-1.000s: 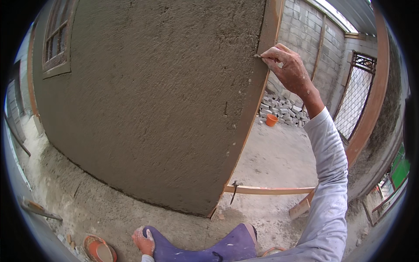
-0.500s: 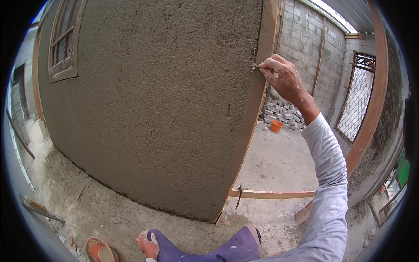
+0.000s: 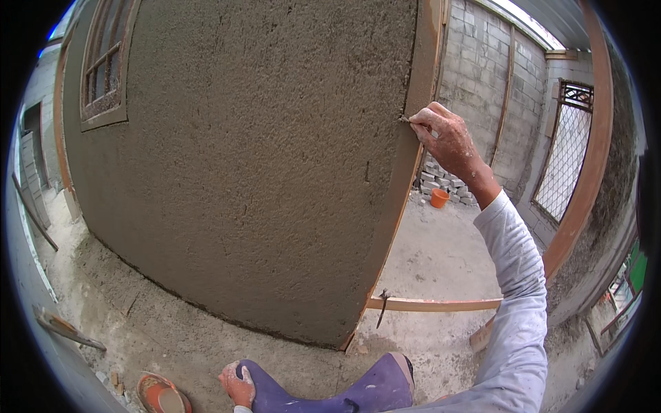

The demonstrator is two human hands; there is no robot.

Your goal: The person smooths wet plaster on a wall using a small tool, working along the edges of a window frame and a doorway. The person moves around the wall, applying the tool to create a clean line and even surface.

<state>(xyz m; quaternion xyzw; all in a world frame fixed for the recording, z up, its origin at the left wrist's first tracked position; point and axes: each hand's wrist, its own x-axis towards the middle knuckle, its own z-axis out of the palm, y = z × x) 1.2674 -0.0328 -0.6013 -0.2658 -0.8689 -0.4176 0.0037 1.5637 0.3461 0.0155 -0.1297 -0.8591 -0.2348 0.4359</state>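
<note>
My right hand [image 3: 449,136] is raised at the wall's right edge, thumb and fingers pinched on something too small to make out. A bit of grey matter shows at the fingertips, against the line where rough wet plaster [image 3: 275,172] meets a smooth strip [image 3: 394,179]. My left hand [image 3: 237,385] is low down beside my knee in purple trousers [image 3: 330,406]. Its fingers are curled and speckled with mortar; what they hold, if anything, is hidden. Dried flecks also coat my right hand.
An orange bucket [image 3: 153,387] with something tan inside stands at lower left. A wooden board [image 3: 441,305] crosses the doorway low down, a dark clamp-like piece [image 3: 383,303] on it. Beyond are a small orange bucket [image 3: 439,199] and piled blocks [image 3: 447,183]. A window [image 3: 105,76] is upper left.
My right hand has slid slightly down along the edge, still pinched. The view has shifted a little; my left hand stays by my knee.
</note>
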